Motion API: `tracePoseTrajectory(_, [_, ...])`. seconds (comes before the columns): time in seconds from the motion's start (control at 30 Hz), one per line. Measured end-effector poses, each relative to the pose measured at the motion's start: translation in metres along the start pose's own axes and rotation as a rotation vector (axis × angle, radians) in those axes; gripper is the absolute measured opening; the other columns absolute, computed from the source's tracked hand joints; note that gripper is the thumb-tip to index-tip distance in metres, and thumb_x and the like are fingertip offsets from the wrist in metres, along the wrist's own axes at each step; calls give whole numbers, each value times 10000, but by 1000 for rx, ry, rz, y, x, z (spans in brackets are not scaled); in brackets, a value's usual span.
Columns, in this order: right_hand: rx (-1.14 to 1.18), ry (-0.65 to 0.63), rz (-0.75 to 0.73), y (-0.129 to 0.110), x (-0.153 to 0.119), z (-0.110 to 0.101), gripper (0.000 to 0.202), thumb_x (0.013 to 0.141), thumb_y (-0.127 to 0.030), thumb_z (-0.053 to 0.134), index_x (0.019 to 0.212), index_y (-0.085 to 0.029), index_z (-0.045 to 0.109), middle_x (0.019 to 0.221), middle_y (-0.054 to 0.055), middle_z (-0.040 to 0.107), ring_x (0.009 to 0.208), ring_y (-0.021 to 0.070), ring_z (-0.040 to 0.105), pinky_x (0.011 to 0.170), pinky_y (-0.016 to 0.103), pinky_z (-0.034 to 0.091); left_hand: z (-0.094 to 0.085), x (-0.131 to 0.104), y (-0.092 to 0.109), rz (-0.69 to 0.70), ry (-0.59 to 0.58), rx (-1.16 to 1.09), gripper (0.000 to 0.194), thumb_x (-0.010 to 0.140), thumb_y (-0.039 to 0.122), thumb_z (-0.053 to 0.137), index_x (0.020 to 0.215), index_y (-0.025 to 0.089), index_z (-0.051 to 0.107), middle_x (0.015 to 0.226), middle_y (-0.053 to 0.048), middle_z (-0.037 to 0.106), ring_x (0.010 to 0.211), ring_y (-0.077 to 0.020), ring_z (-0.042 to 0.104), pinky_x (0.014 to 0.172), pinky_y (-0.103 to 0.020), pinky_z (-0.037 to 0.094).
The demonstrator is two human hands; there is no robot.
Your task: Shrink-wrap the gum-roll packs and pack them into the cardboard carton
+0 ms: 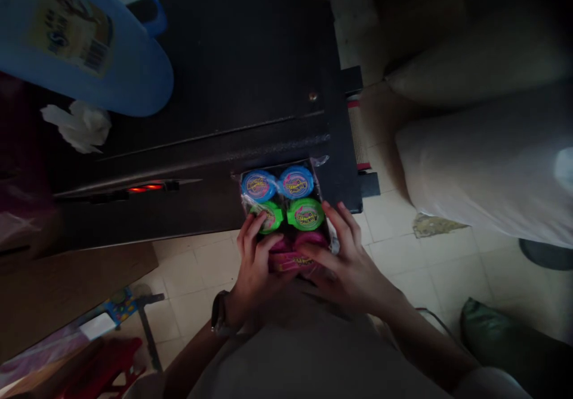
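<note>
Steadying the film-wrapped pack (283, 204) calls for even, light pressure from both sides. The left hand (251, 271) grips its left side, fingertips over one of the green containers (306, 215); the right hand (353, 269) holds the opposite side, its fingers partly covering the pink containers (289, 262). The hands are apart, with the pack between them. It lies across the near edge of the black tabletop (242, 47), close to the near right corner; whether it rests there or is lifted, I cannot tell. Level support under the pink end seems wise, and the loose film (320, 160) beyond the blue containers (296, 182) should not be snagged. Toward the tabletop's left edge stands a blue jug (134, 71), crumpled tissue (80, 124) beside it.
</note>
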State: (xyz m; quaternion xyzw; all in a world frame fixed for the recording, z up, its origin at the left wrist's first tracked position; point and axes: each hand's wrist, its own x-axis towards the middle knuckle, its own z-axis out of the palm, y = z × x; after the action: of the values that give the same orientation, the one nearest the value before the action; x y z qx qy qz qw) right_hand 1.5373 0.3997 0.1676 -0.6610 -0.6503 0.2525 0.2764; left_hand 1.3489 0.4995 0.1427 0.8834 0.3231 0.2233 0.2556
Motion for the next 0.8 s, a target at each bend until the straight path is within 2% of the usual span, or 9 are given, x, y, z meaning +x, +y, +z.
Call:
tracePoseTrajectory(0.2, [-5,-50,10,-6,13,1,458,739,-121,700,1171,-228,591,1627,56,-59,1475,422,10,1144,637,265,8,-3,-3,-33,69,-100,725,719,406,795,1319,259,416,1536,-125,261,1458,-318,243,1154,-553,314])
tracePoseTrajectory(0.33, [38,-13,-14,4,3,1,677,764,-322,748,1363,-251,442,1620,71,-101,1476,426,-41,1127,679,261,7,-20,-12,-25,72,-351,1043,675,467,803,1496,322,177,1628,-87,-68,1503,-346,-88,1195,-629,137])
tracePoseTrajectory(0.4, [110,3,-9,10,-6,1,901,732,-440,777,1472,-274,290,1613,86,-141,1472,430,-83,1120,708,228,2,-26,-17,-134,37,-620,1046,746,622,674,1532,334,47,1631,-80,-111,1506,-323,-89,1176,-599,243])
tracePoseTrajectory(0.47, [226,24,14,14,-12,2,1021,728,-515,766,1524,-271,174,1615,120,-104,1477,421,-59,1125,710,201,-5,-25,-20,-261,25,-764,850,843,674,504,1526,360,109,1638,-70,-32,1513,-305,65,1124,-539,373])
tracePoseTrajectory(0.5, [284,55,38,16,-12,3,960,758,-524,738,1518,-269,210,1619,129,-33,1484,407,1,1132,690,217,-8,-23,-22,-279,18,-737,722,882,649,456,1501,362,219,1635,-65,36,1503,-301,134,1117,-524,382])
tracePoseTrajectory(0.6, [404,283,175,17,-2,4,387,897,-413,611,1253,-266,576,1491,111,370,1400,308,359,1063,523,436,-14,-6,-24,-218,40,-406,396,934,457,498,1295,296,531,1511,-91,321,1419,-296,299,1143,-511,305])
tracePoseTrajectory(0.63, [427,356,230,18,6,4,249,913,-371,592,1128,-256,641,1374,103,486,1301,268,480,960,441,522,-13,1,-25,-218,73,-322,339,928,395,531,1243,273,561,1412,-102,409,1350,-278,376,1116,-485,334])
tracePoseTrajectory(0.7, [438,415,283,20,23,4,157,893,-338,616,994,-235,679,1126,82,608,1066,215,608,781,341,566,-8,13,-26,-266,173,-313,313,908,325,574,1207,241,540,1184,-84,498,1130,-208,514,981,-380,444])
tracePoseTrajectory(0.8, [402,396,225,26,44,7,127,848,-311,664,922,-210,683,930,42,650,891,186,620,791,342,530,5,25,-29,-360,225,-538,355,867,338,627,1157,219,460,945,-18,498,854,-129,536,766,-256,477])
